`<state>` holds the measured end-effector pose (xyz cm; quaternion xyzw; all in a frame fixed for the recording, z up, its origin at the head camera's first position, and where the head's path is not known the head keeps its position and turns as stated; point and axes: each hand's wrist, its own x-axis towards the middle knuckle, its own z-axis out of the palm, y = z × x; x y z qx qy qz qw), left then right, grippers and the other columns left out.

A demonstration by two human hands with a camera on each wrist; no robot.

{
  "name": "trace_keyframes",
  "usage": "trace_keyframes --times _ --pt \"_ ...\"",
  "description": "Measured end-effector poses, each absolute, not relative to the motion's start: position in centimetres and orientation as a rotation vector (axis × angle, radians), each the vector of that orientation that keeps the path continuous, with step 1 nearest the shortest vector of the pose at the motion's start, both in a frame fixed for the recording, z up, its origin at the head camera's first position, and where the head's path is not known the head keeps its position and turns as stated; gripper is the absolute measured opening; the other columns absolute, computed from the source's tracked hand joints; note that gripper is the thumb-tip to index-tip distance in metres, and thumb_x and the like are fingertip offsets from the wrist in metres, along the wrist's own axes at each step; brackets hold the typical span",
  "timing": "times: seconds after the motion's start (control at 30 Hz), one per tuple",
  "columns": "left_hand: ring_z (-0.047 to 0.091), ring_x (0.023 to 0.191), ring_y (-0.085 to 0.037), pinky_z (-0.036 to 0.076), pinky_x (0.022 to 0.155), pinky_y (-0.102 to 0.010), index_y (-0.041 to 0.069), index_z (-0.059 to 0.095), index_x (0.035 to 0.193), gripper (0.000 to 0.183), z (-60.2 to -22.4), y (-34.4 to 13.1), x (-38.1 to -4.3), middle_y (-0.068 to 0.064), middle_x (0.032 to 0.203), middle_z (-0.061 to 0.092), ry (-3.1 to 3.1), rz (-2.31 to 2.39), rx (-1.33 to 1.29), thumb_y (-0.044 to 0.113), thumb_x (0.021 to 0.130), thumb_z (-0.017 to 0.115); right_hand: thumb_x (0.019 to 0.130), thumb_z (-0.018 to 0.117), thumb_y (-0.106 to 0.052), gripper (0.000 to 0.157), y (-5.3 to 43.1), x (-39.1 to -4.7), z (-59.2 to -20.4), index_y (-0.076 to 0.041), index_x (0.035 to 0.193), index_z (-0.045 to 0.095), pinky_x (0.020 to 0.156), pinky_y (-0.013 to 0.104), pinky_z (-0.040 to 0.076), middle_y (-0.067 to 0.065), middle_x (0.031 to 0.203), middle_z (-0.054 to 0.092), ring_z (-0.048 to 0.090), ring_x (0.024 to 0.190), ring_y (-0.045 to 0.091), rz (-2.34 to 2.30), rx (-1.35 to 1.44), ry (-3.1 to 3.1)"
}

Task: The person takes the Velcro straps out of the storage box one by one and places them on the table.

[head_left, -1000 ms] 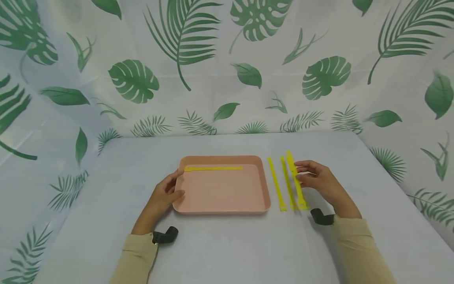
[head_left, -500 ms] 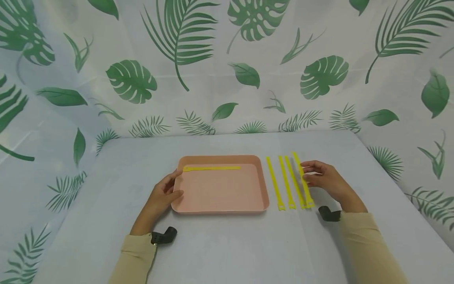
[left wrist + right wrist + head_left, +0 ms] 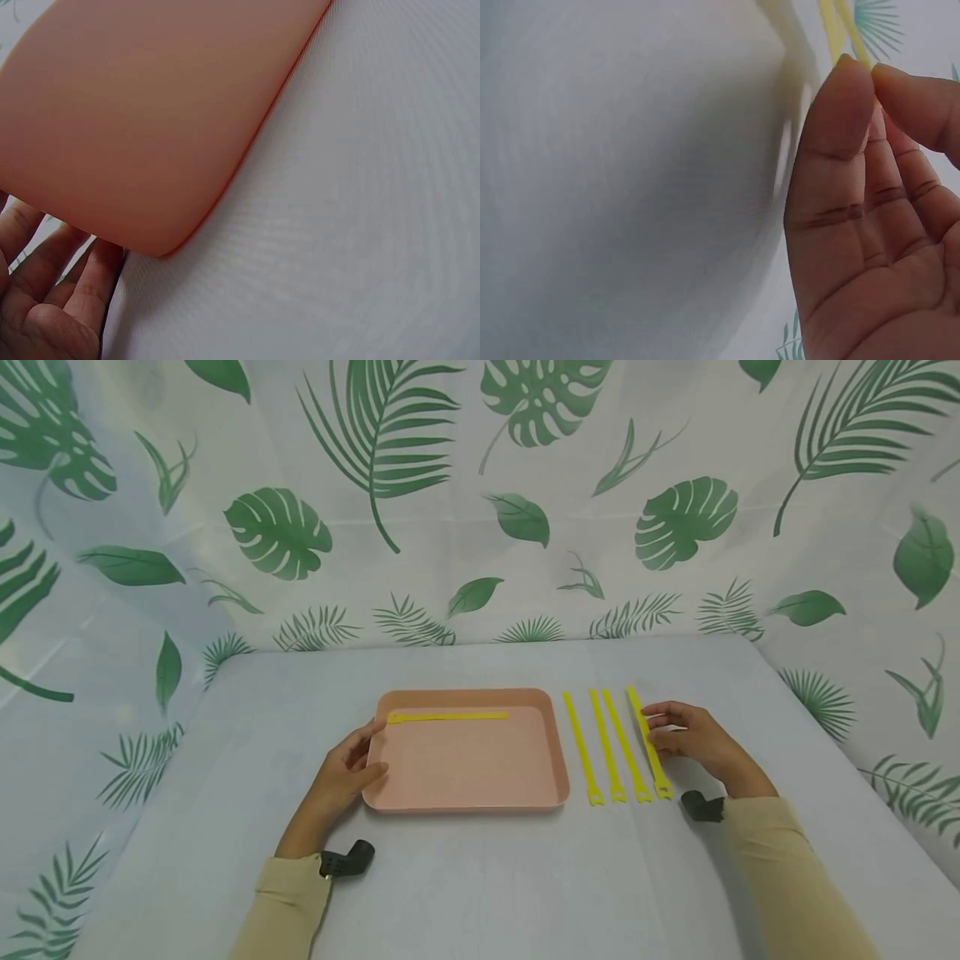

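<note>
My left hand (image 3: 351, 770) holds the left rim of a pink rectangular tray (image 3: 468, 768); in the left wrist view its fingers lie against the tray's edge. Inside the tray, a yellow cable tie (image 3: 450, 717) lies crosswise near the back wall. To the right of the tray, my right hand (image 3: 690, 735) pinches the rightmost cable tie (image 3: 656, 765), a flat yellow strip with a slotted head toward me. Thumb and fingertip meet on it in the right wrist view. Three more cable ties (image 3: 608, 747) lie side by side between it and the tray, heads toward me.
A pale cloth covers the table (image 3: 480, 877). Behind and at the sides hangs a white curtain (image 3: 450, 552) printed with green leaves. Each wrist carries a small black camera (image 3: 348, 858).
My right hand has moved right with its cable tie, setting it apart from the others; the neighbouring tie now lies separately. The left hand and tray stay put.
</note>
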<state>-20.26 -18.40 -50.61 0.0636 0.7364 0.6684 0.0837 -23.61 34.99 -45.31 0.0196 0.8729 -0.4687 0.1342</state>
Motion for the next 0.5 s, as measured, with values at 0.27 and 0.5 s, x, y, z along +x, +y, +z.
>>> trace_keyframes --times 0.27,0.5 --pt "0.031 0.159 -0.038 0.039 0.109 -0.006 -0.004 0.040 0.163 0.073 -50.76 -18.42 -20.29 -0.023 0.175 0.026 2.190 2.007 0.195 -0.008 0.096 0.068 0.102 0.067 0.002 0.047 35.02 -24.23 -45.75 0.015 0.144 0.051 0.073 0.029 0.063 0.023 0.119 0.064 0.066 0.090 0.018 -1.244 0.052 2.569" --pt "0.031 0.158 -0.039 0.039 0.109 -0.006 -0.005 0.039 0.163 0.073 -50.88 -18.46 -20.41 -0.024 0.174 0.027 2.191 2.019 0.210 -0.009 0.096 0.067 0.100 0.070 0.001 0.043 34.27 -24.35 -45.58 0.012 0.140 0.057 0.072 0.029 0.062 0.021 0.117 0.064 0.066 0.092 0.024 -1.144 0.092 2.627"
